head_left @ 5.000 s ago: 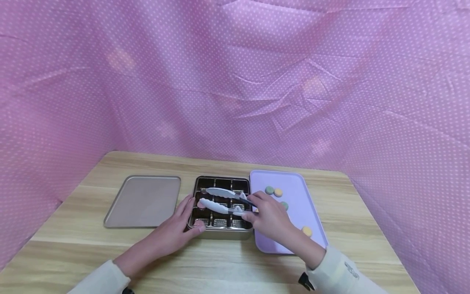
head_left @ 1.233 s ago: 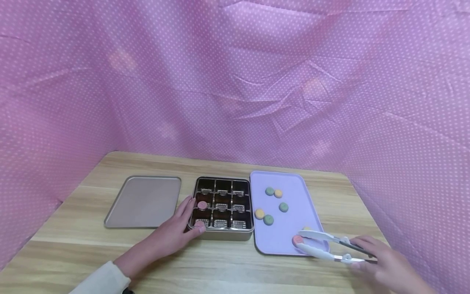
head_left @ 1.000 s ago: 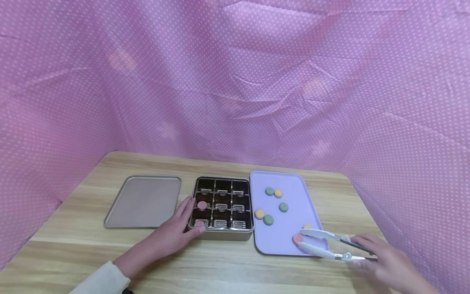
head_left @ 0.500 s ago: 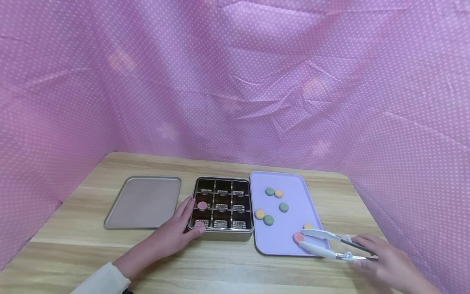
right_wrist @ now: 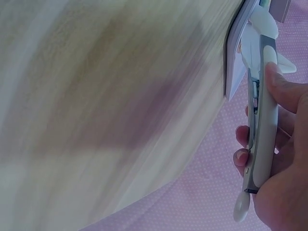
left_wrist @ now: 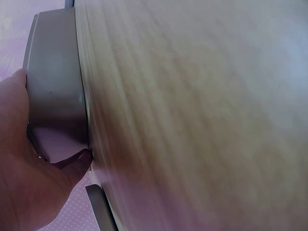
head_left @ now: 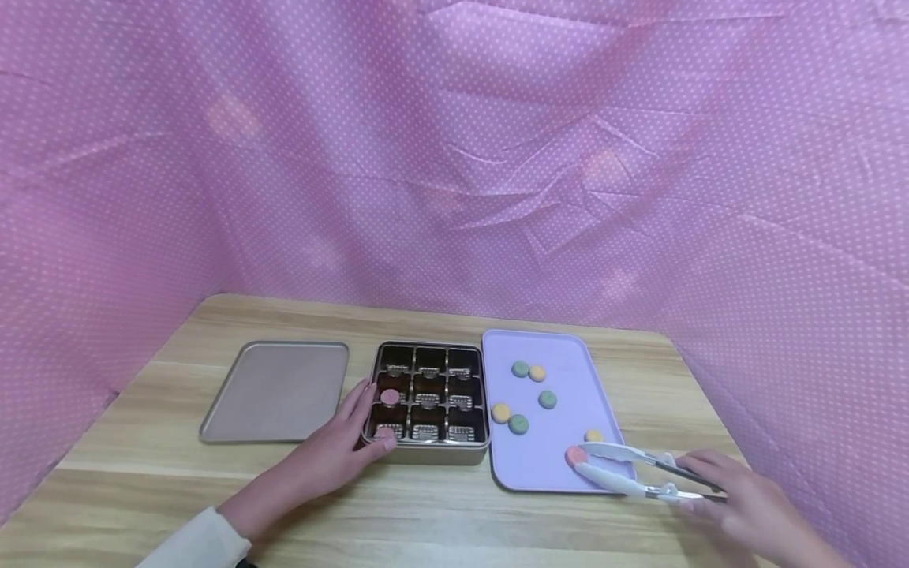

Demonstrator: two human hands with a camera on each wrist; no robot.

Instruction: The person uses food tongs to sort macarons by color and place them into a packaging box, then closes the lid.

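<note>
In the head view my left hand (head_left: 337, 446) holds the front left corner of a square tin (head_left: 440, 455), thumb at the front and fingers along the left side. The tin has a dark divided insert; one pink macaron (head_left: 390, 397) lies in the middle left compartment and another pink macaron (head_left: 386, 433), partly behind my thumb, in the front left one. My right hand (head_left: 746, 505) grips a pair of tongs (head_left: 618, 480) with white tips. Their spread tips are right at a pink macaron (head_left: 576, 456) on the lilac tray (head_left: 540, 473). In the right wrist view my fingers wrap the tongs' handles (right_wrist: 269, 120).
Several green and yellow macarons lie on the tray, including a green macaron (head_left: 547, 399) mid-tray and a yellow macaron (head_left: 593, 436) just beyond the tongs. A flat metal lid (head_left: 280, 390) lies left of the tin. Pink dotted cloth (head_left: 454, 158) hangs behind the wooden table (head_left: 341, 521).
Since five seconds ago, my right hand has taken the tongs from over the tin to the tray's front right. Lately the pink macaron there has shifted slightly away from me. My left hand stays put.
</note>
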